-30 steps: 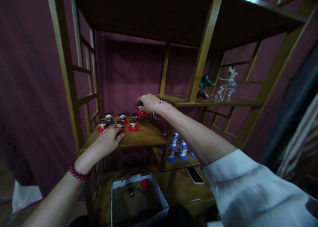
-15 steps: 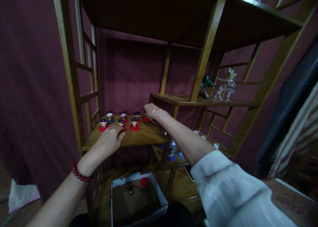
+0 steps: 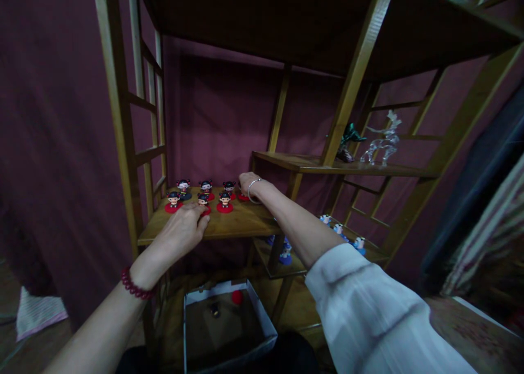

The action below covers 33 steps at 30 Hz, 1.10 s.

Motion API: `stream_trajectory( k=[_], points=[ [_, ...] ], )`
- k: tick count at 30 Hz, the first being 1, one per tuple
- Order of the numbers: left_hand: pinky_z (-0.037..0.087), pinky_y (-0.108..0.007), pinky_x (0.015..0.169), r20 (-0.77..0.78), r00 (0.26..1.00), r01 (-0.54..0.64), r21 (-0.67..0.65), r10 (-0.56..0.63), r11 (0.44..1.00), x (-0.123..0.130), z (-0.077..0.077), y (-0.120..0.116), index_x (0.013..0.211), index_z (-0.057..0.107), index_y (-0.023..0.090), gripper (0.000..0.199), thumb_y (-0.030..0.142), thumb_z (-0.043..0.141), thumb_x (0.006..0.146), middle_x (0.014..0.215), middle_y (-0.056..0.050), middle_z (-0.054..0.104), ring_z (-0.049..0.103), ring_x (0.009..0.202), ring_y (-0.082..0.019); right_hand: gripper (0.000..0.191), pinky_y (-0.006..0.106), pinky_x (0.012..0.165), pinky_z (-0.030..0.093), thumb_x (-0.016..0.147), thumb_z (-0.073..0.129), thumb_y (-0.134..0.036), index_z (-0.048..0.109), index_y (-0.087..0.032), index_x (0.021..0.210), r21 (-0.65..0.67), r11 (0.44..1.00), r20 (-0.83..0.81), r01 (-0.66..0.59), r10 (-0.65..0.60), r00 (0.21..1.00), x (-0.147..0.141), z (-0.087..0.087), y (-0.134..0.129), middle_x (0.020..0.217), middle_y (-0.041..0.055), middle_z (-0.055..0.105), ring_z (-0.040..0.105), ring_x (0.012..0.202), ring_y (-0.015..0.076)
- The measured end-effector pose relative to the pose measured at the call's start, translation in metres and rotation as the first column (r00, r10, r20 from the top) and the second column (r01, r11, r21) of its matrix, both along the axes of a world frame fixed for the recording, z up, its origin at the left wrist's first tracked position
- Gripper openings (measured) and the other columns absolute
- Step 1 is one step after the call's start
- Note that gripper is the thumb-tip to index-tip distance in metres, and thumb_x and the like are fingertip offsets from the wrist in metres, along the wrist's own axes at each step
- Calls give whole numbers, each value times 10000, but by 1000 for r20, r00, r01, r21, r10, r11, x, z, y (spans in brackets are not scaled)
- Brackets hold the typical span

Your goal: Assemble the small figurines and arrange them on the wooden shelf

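Observation:
Several small black-haired figurines on round bases stand in two rows on the wooden shelf [image 3: 241, 226]. My left hand [image 3: 187, 224] is closed at the front middle figurine [image 3: 203, 200], whose red base shows beyond my fingertips. At the right end of the back row, my right hand [image 3: 248, 183] is closed round another figurine [image 3: 242, 196], mostly hidden by the fingers. Beside my left hand are a front left figurine [image 3: 173, 200] and a front right figurine [image 3: 225, 201].
Below the shelf, an open box [image 3: 262, 314] holds a red round piece [image 3: 237, 297] and a small dark figure [image 3: 215, 309]. Blue figurines [image 3: 285, 252] stand on a lower shelf. A clear deer ornament [image 3: 382, 139] is on the right shelf, behind an upright post [image 3: 356, 79].
The view has shifted slightly, with the right side of the cabinet now further right. Both hands stay at the same figurines, with little visible movement.

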<state>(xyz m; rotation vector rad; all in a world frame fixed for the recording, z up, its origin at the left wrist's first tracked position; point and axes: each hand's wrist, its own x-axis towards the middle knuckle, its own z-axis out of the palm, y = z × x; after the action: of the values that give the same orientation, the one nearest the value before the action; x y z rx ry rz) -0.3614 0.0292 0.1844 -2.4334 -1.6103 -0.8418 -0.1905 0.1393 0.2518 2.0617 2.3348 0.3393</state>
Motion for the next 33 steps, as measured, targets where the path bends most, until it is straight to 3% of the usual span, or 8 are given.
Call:
stream_trajectory(
  k=[8,14,19,25,33],
  points=[
    [395,-314,917,26,1000,6,10,-6,1000,-1,-3,4,1045,600,129,334,254,366,843,1092,-112,618,546,1043,-203,453,271,777,489,591,688,-131,632,-100,1040,-16,1000,3,-3,3,1000,6,2,-1,1055,167,631,608,961,245],
    [398,-316,917,35,999,-10,35,8,999,1,-5,5,1029,610,126,333,245,359,845,1082,-117,613,545,1031,-202,454,306,757,487,628,632,-105,606,-135,1081,18,999,64,-31,29,998,-2,21,-19,1089,155,617,594,981,261],
    [412,-324,894,26,1000,-13,80,11,997,3,-7,4,956,623,120,312,211,346,847,993,-127,633,556,992,-207,411,288,800,460,704,595,-171,583,-172,1116,163,965,23,-205,204,979,-22,37,-24,1085,124,624,576,1014,236],
    [416,-334,890,71,997,-20,136,10,991,3,-11,4,964,619,110,303,193,353,847,1000,-134,626,556,971,-214,452,213,851,428,703,628,-205,555,-213,1149,120,878,-43,-463,471,881,-58,39,-13,1128,52,611,561,1036,159],
    [439,-359,854,70,998,-15,164,3,986,2,-13,5,938,618,111,297,193,345,854,939,-139,624,560,944,-217,459,188,854,417,699,644,-235,557,-216,1149,37,833,-43,-551,553,832,-100,29,8,1149,40,602,554,1046,148]
  ],
)
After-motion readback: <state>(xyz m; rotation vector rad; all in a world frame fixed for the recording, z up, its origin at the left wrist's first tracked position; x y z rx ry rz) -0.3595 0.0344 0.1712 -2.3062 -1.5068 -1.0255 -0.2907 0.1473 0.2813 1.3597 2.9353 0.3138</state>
